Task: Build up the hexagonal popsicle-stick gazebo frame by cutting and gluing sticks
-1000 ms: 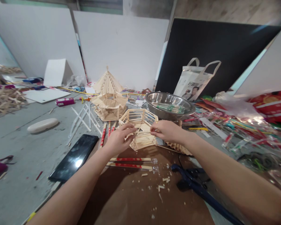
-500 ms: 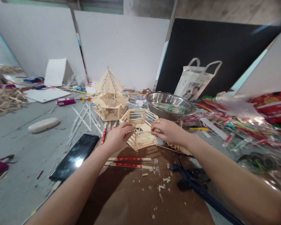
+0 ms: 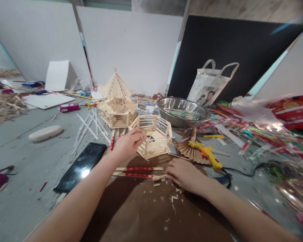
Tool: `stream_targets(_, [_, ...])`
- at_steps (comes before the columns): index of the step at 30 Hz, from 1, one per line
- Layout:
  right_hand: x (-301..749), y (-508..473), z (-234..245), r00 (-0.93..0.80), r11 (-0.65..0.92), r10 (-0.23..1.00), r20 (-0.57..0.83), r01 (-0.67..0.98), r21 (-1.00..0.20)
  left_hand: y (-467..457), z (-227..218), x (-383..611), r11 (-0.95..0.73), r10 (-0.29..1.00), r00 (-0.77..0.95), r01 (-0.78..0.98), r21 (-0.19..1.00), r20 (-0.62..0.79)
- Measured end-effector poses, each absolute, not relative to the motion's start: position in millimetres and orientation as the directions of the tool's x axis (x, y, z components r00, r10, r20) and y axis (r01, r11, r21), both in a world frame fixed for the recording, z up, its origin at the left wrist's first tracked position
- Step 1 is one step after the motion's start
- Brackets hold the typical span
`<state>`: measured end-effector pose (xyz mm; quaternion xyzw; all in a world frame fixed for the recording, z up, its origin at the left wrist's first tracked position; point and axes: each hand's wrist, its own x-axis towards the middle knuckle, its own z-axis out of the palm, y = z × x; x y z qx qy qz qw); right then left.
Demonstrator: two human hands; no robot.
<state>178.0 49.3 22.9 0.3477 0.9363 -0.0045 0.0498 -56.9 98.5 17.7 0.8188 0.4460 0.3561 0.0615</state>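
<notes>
A small hexagonal frame of wooden sticks [image 3: 155, 136] stands at the far edge of a brown board [image 3: 146, 208]. My left hand [image 3: 127, 144] grips its left side, fingers curled over the top rail. My right hand [image 3: 183, 174] lies low on the board, fingers closed at the near end of two red-wrapped chopstick pairs [image 3: 137, 171]; what it pinches is hidden. Wood chips are scattered beside it.
A finished stick pagoda [image 3: 116, 102] stands behind. A steel bowl [image 3: 183, 111], a yellow glue gun [image 3: 205, 153] on a folded paper fan, a black phone [image 3: 80, 168], a white oval case [image 3: 45, 132] and a heap of bright wrappers on the right surround the board.
My right hand left the hexagonal frame and came down to the board by the chopsticks. The glue gun and fan it covered now show. My left hand stays on the frame.
</notes>
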Motion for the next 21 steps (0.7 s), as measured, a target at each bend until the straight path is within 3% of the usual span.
stream_targets(9, [181, 43, 20, -0.727, 0.729, 0.680, -0.095, 0.684, -0.025, 97, 19, -56, -0.594, 0.775, 0.340, 0.679, 0.432, 0.532])
stream_targets(13, [201, 48, 40, -0.645, 0.644, 0.764, 0.021, 0.760, -0.089, 97, 19, -57, -0.587, 0.776, 0.335, 0.693, 0.418, 0.534])
stream_targets(15, [222, 55, 52, -0.497, 0.506, 0.862, 0.101, 0.856, -0.106, 98, 19, -57, -0.583, 0.777, 0.336, 0.703, 0.407, 0.533])
stream_targets(18, [262, 71, 57, -0.046, 0.055, 0.983, 0.175, 0.998, -0.042, 98, 19, -57, -0.583, 0.774, 0.339, 0.710, 0.394, 0.534])
stream_targets(21, [298, 89, 42, 0.202, -0.203, 0.979, 0.030, 0.979, 0.033, 98, 18, -57, -0.580, 0.777, 0.339, 0.714, 0.392, 0.531])
